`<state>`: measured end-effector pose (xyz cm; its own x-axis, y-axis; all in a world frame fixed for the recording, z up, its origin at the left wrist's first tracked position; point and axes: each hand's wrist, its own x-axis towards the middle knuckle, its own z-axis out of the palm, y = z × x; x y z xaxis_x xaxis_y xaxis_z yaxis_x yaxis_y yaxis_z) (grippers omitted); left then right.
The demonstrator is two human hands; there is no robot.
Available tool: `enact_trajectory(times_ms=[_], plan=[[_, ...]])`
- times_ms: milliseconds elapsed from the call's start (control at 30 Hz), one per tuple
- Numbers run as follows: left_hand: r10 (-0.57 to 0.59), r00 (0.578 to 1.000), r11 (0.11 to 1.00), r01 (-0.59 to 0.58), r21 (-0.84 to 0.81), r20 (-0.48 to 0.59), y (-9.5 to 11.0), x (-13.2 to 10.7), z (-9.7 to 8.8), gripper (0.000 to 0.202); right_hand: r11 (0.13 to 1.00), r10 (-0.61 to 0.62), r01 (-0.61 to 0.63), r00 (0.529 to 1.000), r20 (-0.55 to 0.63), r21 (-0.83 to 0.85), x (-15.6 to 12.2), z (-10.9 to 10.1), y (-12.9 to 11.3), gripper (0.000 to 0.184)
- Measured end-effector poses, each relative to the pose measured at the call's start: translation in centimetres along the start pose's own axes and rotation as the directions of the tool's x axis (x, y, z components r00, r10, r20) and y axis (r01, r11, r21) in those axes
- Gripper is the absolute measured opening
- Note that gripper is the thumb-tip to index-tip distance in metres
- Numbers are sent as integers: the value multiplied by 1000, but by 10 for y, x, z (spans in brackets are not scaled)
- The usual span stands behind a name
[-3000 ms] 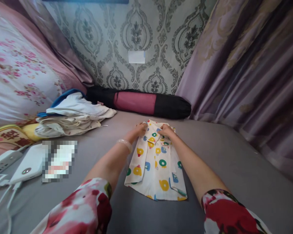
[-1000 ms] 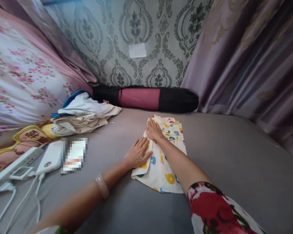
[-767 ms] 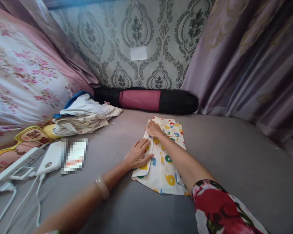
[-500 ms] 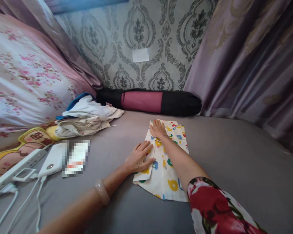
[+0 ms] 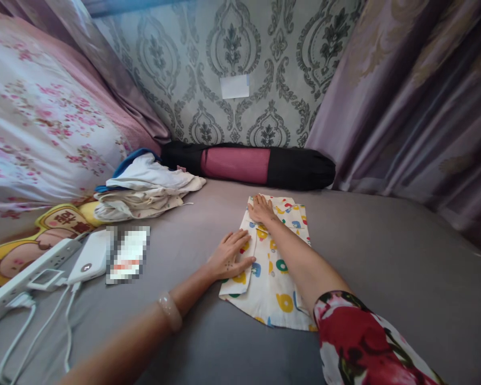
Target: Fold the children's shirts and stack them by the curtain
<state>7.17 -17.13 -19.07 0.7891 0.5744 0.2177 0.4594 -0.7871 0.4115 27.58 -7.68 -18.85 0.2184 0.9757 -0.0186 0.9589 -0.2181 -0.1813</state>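
Note:
A white garment with colourful printed shapes [image 5: 270,289] lies partly folded on the grey sheet [image 5: 377,267], its left side turned inward in a strip. My left hand [image 5: 230,256] rests on that folded strip at the left edge, palm down with the fingers spread. Farther up, my right hand [image 5: 261,208] presses flat on the garment's upper left corner, fingers stretched out. My right forearm crosses over the garment and hides part of its right side.
At the left stand a pile of clothes [image 5: 148,187], a yellow cartoon cushion [image 5: 16,256], a white power strip [image 5: 32,278] with cables, a white power bank [image 5: 90,256] and a blurred-out item [image 5: 128,254]. A black and pink long bag [image 5: 236,164] lies along the wall.
The view has shifted slightly. Both hands stay flat on the garment in nearly the same places, and its folds look unchanged.

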Motion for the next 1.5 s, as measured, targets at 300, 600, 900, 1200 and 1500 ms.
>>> enact_trajectory(times_ms=[300,600,900,1200,1500], plan=[[25,1000,1000,-25,9,-8,-2,0,2,70,994,-100,105,989,-109,39,-26,13,-17,62],[43,999,999,-43,10,-25,-6,0,4,69,990,-106,112,991,-78,88,-26,7,-16,60],[35,999,999,-35,7,-12,-10,0,7,72,995,17,-6,994,-109,96,-43,-13,26,60],[47,999,999,-47,27,-8,-7,0,5,72,973,229,-228,971,-63,25,-55,-14,73,63],[45,999,999,-45,22,-2,-3,-1,1,68,979,206,-205,972,-112,18,-57,-10,73,61]])
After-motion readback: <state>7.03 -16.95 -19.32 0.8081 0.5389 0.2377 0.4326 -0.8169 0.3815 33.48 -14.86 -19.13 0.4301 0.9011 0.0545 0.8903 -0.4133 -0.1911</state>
